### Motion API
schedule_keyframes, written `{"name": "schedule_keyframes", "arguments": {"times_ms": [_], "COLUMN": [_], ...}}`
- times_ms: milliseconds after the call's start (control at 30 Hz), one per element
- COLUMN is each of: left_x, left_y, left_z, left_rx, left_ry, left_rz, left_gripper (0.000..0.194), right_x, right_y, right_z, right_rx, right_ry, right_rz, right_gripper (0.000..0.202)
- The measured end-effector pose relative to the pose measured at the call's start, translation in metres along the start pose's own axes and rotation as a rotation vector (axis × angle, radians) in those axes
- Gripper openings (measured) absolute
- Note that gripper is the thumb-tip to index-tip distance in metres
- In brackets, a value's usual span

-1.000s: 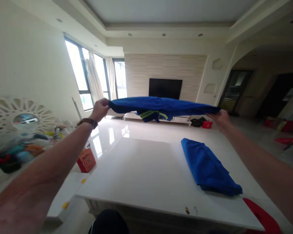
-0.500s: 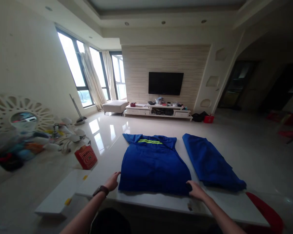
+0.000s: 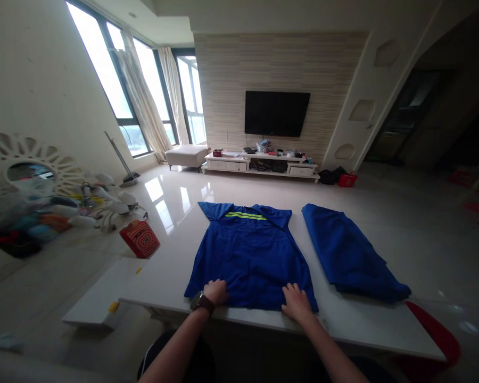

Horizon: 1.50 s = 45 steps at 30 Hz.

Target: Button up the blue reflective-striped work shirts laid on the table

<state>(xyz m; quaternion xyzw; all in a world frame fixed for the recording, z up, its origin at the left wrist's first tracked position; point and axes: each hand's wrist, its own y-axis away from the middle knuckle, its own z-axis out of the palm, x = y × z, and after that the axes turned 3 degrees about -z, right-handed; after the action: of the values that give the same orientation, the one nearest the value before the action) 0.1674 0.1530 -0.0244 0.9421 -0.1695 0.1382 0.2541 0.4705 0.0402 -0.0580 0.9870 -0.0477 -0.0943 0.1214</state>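
A blue work jacket [image 3: 251, 255] with yellow-green stripes lies spread on a white table, its hem along the near edge and the sleeves tucked in at the far end. My left hand [image 3: 216, 292], with a dark watch at the wrist, is closed on the hem toward its left side. Near the hem's right side, my right hand [image 3: 296, 303] has its fingers bent over the fabric; its thumb is hidden. Both hem corners flare outward beyond my hands. To the right rests a second blue garment [image 3: 355, 255], folded and untouched.
The white table [image 3: 367, 324] has a red stool [image 3: 439, 335] at its right end. A red container [image 3: 139, 239] stands beyond the left side, near a low white bench [image 3: 91, 303]. A television cabinet [image 3: 259, 167] stands against the far wall.
Both hands have moved inward from the jacket's lower corners onto its hem. The lower corners now spread wider. The camera view has tilted down. The folded garment stays on the table.
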Motion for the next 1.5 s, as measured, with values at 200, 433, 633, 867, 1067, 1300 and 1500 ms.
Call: {"name": "schedule_keyframes", "arguments": {"times_ms": [200,433,633,867,1067,1300,1500], "left_x": [0.069,0.091,0.074,0.073,0.09,0.104,0.108], "left_y": [-0.054,-0.07,-0.048,-0.032,-0.03,-0.035,-0.034], "left_z": [-0.008,0.0,-0.008,0.001,0.013,0.023,0.022], "left_rx": [0.122,-0.015,-0.175,-0.315,-0.108,0.043,0.077], "left_ry": [0.276,0.788,0.817,1.05,1.429,1.533,1.573], "left_rz": [0.111,0.127,-0.068,-0.157,-0.28,-0.399,-0.323], "left_gripper": [0.035,0.033,0.056,0.064,0.038,0.009,0.015], "right_x": [-0.063,-0.068,-0.06,-0.055,-0.052,-0.052,-0.052], "right_y": [-0.032,-0.063,-0.079,-0.079,-0.076,-0.074,-0.075], "right_z": [0.015,0.002,-0.024,-0.033,-0.031,-0.032,-0.033], "right_rx": [-0.066,-0.17,-0.033,0.256,0.293,0.278,0.272], "right_ry": [-0.081,-0.184,-0.49,-0.819,-0.933,-1.003,-1.009], "right_rz": [-0.403,-0.484,-0.313,-0.167,-0.188,-0.199,-0.117], "right_gripper": [0.048,0.014,0.013,0.015,0.022,0.026,0.024]}}
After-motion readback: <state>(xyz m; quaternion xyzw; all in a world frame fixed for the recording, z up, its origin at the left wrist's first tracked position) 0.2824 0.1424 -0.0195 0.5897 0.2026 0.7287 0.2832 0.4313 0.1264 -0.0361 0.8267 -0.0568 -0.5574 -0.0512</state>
